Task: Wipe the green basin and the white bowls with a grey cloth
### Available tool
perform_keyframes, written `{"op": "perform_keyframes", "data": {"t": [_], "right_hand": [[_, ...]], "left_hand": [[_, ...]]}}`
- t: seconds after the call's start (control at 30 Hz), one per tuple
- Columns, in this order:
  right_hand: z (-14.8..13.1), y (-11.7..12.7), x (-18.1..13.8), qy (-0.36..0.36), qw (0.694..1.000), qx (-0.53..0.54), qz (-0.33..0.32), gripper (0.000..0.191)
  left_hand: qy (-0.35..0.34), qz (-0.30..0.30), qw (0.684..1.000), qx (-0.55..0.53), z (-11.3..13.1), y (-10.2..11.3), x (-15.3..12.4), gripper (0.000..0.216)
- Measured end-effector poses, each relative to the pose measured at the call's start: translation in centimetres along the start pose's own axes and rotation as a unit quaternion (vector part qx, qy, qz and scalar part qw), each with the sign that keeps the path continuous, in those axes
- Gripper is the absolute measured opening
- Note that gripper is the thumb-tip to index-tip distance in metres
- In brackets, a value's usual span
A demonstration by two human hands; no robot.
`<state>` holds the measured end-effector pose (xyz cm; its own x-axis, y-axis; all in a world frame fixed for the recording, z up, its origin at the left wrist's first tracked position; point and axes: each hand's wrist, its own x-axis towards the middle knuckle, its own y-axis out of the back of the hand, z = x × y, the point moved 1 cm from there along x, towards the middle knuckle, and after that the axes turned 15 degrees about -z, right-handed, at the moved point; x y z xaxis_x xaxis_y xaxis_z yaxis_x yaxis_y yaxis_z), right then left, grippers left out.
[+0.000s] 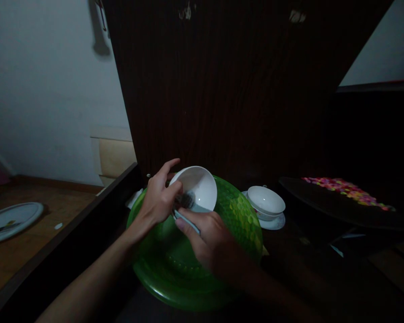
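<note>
My left hand (162, 195) grips a white bowl (206, 187) at its left rim, with the thumb at the rim and one finger stretched out past it. Tilted on its side, the bowl is over a green plastic basin (170, 294), its opening turned toward me. My right hand (207, 233) is closed around the pale blue-grey handle of a brush (189, 200). The dark bristles are inside the bowl, against its lower left wall. Part of the brush is hidden behind my fingers, and dim light blurs the detail.
White bowls (265, 200) are stacked on a plate (272, 224) right of the basin. A dark wooden panel (222, 89) stands behind. Small colourful pieces (350, 192) lie on a dark surface at right. A white oval object (30, 210) is on the floor at left.
</note>
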<state>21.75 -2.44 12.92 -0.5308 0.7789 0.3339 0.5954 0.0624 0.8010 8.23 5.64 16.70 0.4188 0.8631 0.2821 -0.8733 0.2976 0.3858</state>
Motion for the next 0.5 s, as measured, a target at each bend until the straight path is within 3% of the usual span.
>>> {"op": "perform_keyframes", "data": {"t": [0.13,0.23,0.37,0.5], "right_hand": [[0.1,0.1,0.4,0.065,0.997,-0.047,-0.016,0.045],[1.2,1.0,-0.2,0.101,0.982,-0.132,-0.085,0.057],[2.8,2.4,-0.8,0.075,0.967,-0.186,-0.158,0.050],[3.6,2.8,-1.1,0.055,0.955,-0.222,-0.191,0.042]], "left_hand": [[0.006,-0.023,0.996,-0.081,-0.6,0.2,0.4,0.078],[0.040,-0.033,0.992,-0.119,-0.8,0.6,0.6,0.078],[0.087,-0.054,0.988,-0.112,-0.7,1.2,0.5,0.085],[0.071,-0.062,0.993,-0.072,-0.8,1.3,0.7,0.079]]}}
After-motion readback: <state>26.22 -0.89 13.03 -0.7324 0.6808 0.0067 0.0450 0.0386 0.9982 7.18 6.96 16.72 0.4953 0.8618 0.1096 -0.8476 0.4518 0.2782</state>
